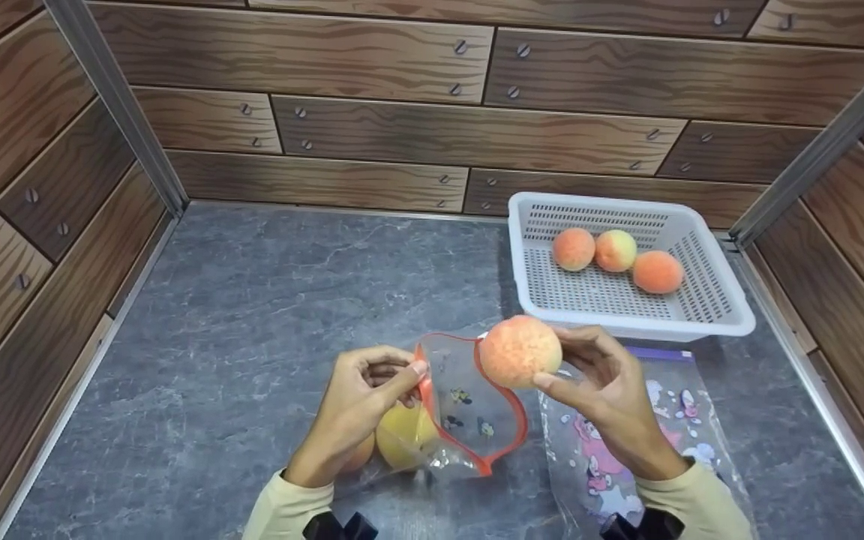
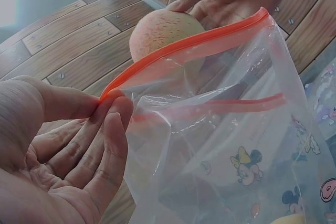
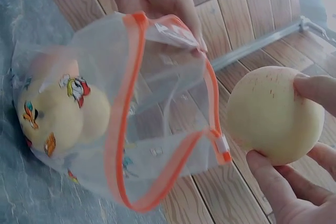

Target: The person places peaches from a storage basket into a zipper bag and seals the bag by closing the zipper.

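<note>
A clear zip bag (image 1: pixel 469 405) with an orange-red zip edge and small cartoon prints gapes at its mouth. My left hand (image 1: pixel 364 397) pinches one side of that edge between thumb and fingers. Several peaches (image 3: pixel 58 108) lie in the bottom of the bag, partly seen through the plastic. In my right hand (image 1: pixel 608 390) a peach (image 1: pixel 520 351) is gripped by thumb and fingertips, at the bag's mouth. From the right wrist view, this peach (image 3: pixel 275 114) is outside the opening, beside the zip edge.
A white slotted basket (image 1: pixel 631 326) at the back right holds three peaches (image 1: pixel 616 250). A flat clear bag (image 1: pixel 619 457) with a purple zip and pink prints lies under my right forearm. Wood-patterned walls (image 1: pixel 312 60) enclose the grey tabletop (image 1: pixel 289 277).
</note>
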Tool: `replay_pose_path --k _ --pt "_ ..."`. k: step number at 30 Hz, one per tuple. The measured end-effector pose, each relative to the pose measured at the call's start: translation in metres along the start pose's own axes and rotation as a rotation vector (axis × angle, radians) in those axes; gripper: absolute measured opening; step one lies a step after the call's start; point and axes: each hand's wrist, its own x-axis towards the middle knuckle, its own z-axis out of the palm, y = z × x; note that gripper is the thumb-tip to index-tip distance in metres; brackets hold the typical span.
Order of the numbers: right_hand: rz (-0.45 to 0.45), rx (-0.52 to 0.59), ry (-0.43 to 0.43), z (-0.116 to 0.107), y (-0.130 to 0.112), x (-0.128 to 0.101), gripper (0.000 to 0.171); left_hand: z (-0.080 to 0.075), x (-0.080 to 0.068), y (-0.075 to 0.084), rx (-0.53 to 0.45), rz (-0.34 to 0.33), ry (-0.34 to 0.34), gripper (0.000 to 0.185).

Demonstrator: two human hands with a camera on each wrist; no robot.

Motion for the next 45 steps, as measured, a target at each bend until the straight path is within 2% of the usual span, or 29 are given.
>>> replay_pose_path --k 10,18,24,35,37,42,45 --pt "-0.046 -0.095 -0.066 0.013 0.002 -0.004 0.049 0.002 0.003 -0.001 0.019 0.002 -0.007 0.015" --pt "-0.083 -0.083 -0.101 0.020 0.007 -0.006 0.052 0.002 0.003 0.000 0.004 -0.020 -0.003 0.017" --pt "-0.139 -0.127 -0.136 0.026 0.008 -0.006 0.053 0.001 0.003 0.000 -0.003 -0.032 -0.001 0.018" --pt "-0.104 -0.194 -0.140 0.030 0.008 -0.007 0.054 0.000 0.004 -0.001 0.019 -0.002 -0.009 0.017" --pt "-0.105 -0.175 -0.141 0.030 0.008 -0.006 0.049 0.000 0.004 -0.001 0.017 0.002 -0.010 0.016" --pt "-0.152 -0.068 -0.144 0.028 0.006 -0.003 0.023 0.000 0.004 -0.001 0.009 0.032 -0.006 0.015" --pt "-0.172 -0.057 -0.140 0.026 0.005 -0.002 0.018 0.000 0.004 -0.002 0.007 0.042 -0.008 0.016"
